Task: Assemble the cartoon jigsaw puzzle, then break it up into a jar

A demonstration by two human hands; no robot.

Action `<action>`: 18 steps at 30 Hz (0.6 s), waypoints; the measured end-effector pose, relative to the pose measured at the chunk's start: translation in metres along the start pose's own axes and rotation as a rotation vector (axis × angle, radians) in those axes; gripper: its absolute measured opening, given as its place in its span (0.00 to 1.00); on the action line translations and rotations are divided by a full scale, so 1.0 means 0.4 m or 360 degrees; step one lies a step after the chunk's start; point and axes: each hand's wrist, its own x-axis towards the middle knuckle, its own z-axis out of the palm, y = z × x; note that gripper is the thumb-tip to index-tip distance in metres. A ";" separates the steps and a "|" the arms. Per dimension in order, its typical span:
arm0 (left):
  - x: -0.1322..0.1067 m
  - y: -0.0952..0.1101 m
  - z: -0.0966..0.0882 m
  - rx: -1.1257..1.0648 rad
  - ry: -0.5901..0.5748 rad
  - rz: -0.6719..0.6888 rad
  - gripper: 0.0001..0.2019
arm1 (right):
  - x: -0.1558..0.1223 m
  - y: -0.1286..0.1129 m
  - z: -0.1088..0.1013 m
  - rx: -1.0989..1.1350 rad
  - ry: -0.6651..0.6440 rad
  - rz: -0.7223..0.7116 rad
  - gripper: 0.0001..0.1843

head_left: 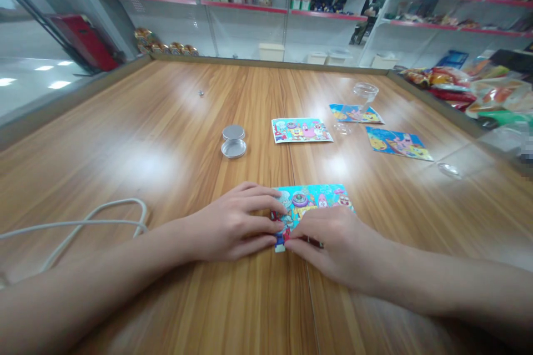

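Note:
A bright cartoon picture (328, 195) lies on the wooden table in front of me, partly covered by both hands. My left hand (237, 223) rests over its left edge, fingers stretched out and slightly apart, holding nothing. Over the picture's lower part, my right hand (339, 241) is closed in a pinch. A slim dark stick-like thing (312, 241) shows between its thumb and fingers; its exact kind is hidden. Just beyond the hands lies a similar cartoon picture card (302, 130).
Two round metal tins or lids (234, 148) stand left of the far card. Two blue cartoon cards (400, 143), a clear plastic cup (365, 90) and a clear lid-like piece (449, 170) are at right. A white cable (100, 222) curls at left; packaged snacks (453, 86) line the right edge.

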 end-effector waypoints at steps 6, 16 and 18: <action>-0.001 -0.002 0.001 0.0016 0.0034 0.0009 0.08 | -0.005 0.012 -0.017 -0.0079 -0.0196 -0.0290 0.10; 0.008 -0.005 -0.002 -0.0028 0.0048 0.0057 0.06 | -0.007 0.013 0.038 -0.0135 0.0073 -0.0241 0.14; 0.006 -0.009 -0.003 -0.0031 0.0044 0.0060 0.07 | -0.009 0.016 0.034 -0.0127 0.0105 -0.0283 0.13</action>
